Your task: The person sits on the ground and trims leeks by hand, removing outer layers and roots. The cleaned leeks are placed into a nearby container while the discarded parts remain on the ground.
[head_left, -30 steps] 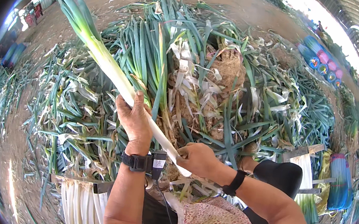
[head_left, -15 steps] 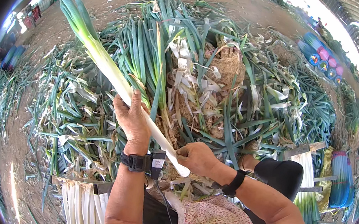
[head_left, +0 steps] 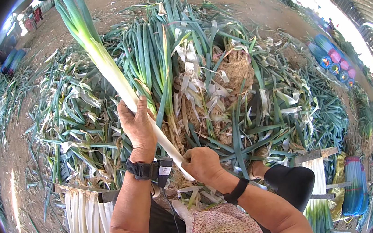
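A long leek lies slantwise before me, its green leaves at the upper left and its clean white end at the lower right. My left hand is closed around the white shank, thumb pointing up along it. Close to the white end, my right hand is curled into a fist against the shank; its fingertips are mostly hidden. Below both hands spreads a heap of stripped leaves. Just beyond them lie untrimmed leeks with a clump of brown roots.
White leek shanks fill a rack at the lower left. Another rack with leeks stands at the right, beside a blue-wrapped bundle. Blue and pink bundles lie far right on the dirt floor. My bent knee is at right.
My right hand has turned and closed more tightly over the leek near its white end. The leek's leafy tip has shifted slightly up and left. My left hand has hardly moved.
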Motion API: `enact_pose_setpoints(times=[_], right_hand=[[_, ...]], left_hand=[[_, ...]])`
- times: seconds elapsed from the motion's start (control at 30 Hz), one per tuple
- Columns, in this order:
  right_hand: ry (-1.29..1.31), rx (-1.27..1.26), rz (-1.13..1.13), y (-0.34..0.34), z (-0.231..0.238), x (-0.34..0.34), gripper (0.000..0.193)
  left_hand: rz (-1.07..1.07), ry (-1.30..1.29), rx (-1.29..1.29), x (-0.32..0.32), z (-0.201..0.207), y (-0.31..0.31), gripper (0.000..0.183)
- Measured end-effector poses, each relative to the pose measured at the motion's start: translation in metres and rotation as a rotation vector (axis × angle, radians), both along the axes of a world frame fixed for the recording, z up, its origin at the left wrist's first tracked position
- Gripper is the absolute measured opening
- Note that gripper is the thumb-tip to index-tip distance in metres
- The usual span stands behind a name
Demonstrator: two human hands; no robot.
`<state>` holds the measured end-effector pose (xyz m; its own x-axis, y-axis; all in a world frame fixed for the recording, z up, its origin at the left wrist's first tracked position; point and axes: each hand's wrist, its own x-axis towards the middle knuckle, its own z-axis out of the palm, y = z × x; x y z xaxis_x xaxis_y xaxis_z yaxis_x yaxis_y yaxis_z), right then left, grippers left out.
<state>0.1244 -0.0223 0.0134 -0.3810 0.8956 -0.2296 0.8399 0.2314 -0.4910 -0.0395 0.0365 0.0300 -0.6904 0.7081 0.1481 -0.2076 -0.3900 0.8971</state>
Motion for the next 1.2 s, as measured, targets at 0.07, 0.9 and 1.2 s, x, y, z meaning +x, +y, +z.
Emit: enact_pose_setpoints(times=[0.07,0.9,1.2], right_hand=[[0.049,0.003,-0.031,0.0,0.002,0.0,0.026],[0.738,-0.108,-0.043,-0.053,-0.067,0.045,0.04],[0.586,0.116,0.042,-0.061,-0.049,0.021,0.039]], left_hand=[[-0.006,-0.003,-0.003,0.0,0.001,-0.001,0.025],[-0.331,-0.188,0.094,-0.023,0.015,-0.009,0.013],[-0.161,-0.231,-0.072,-0.028,0.006,-0.003,0.015]])
